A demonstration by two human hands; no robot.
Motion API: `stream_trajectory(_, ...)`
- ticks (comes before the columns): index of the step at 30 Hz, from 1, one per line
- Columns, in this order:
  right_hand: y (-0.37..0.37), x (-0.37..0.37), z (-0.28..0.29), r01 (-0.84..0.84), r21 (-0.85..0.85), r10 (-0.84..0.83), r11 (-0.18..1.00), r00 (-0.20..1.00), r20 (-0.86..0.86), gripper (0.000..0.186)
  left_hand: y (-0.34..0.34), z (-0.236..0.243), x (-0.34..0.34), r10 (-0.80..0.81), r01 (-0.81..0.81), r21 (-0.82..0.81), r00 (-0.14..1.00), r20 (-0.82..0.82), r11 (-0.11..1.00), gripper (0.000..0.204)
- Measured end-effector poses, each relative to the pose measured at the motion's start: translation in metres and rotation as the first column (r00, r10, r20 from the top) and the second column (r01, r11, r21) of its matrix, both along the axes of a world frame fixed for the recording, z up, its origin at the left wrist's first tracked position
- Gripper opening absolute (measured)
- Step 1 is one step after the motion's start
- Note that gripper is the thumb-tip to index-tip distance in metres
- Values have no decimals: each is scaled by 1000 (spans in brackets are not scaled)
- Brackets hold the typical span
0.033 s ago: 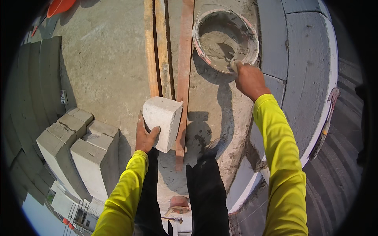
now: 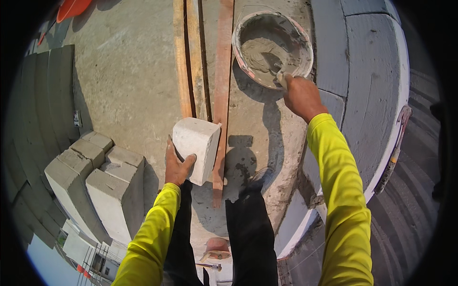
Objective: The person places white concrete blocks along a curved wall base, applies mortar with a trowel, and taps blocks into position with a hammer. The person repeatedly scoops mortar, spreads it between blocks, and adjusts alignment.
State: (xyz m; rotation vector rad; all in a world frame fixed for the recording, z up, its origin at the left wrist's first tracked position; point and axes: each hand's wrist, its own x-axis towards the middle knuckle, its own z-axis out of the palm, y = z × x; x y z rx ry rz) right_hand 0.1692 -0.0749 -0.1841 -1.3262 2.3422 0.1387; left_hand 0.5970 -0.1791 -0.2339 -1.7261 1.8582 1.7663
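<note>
My left hand [image 2: 176,167] holds a pale grey concrete block [image 2: 196,145] from below, lifted in front of my body. My right hand [image 2: 300,95] reaches forward and is closed around the handle of a trowel [image 2: 281,74]. The trowel's blade dips into wet grey mortar inside a round bucket [image 2: 305,35] standing on the concrete slab. Both arms wear yellow sleeves. My dark trouser legs and one shoe [image 2: 260,178] show below the block.
Several grey blocks [image 2: 95,181] are stacked at my left. Long wooden planks [image 2: 200,57] lie on the slab [image 2: 129,86] ahead. A laid course of large grey blocks [image 2: 372,76] curves along the right, with a drop beyond its edge. An orange object [image 2: 71,7] sits top left.
</note>
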Motion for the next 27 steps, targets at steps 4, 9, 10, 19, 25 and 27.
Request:
stream_trajectory(4,5,-8,3,143,-179,-107,973,975,194,29,5,3,-11,-36,41,-81,997,69,996,109)
stream_trajectory(9,26,-14,-1,779,0,-544,628,438,716,47,-5,30,-39,-167,264,-373,947,273,889,96)
stream_trajectory(10,34,-13,-1,815,35,-532,578,344,774,49,-9,36,-51,-178,286,-486,950,257,825,90)
stream_trajectory(19,110,44,1,976,82,-336,201,-10,942,57,-31,-9,-253,-97,81,-96,981,-169,992,57)
stream_trajectory(25,233,139,33,996,83,-207,-21,-86,975,62,-32,-46,-330,113,-50,209,947,-300,977,27)
stream_trajectory(27,275,194,57,977,135,-239,-166,-173,955,60,-22,-47,-329,92,-32,183,940,-330,983,25)
